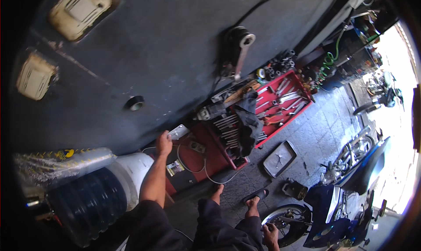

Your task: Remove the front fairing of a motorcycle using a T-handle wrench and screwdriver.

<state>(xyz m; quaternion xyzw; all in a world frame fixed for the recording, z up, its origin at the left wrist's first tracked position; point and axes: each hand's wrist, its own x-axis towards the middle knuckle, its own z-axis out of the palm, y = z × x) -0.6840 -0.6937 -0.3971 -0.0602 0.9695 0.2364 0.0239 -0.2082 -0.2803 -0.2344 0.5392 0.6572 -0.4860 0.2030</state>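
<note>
Beside the dark wall (175, 66), the left hand (164, 143) pinches a flat silvery plate (178, 131) at the red tabletop's (214, 156) edge. Above grey floor tiles (324, 119), the right hand (270, 235) hangs near a motorcycle (326, 207); its grip I cannot tell.

At my left hand (164, 143): silver-grey plate (178, 131). Right of it: red tool tray (285, 125). Left of it: silvery bag (85, 162), yellow-and-black patterned; dark-blue bottle (90, 198). Right of my right hand (270, 236): blue motorcycle (319, 202), white panel (336, 196).

Red cabinet top (215, 158) carries socket block (197, 146), pale cable (219, 183) curving beside it. Metal tools (226, 122) lie right of block.
</note>
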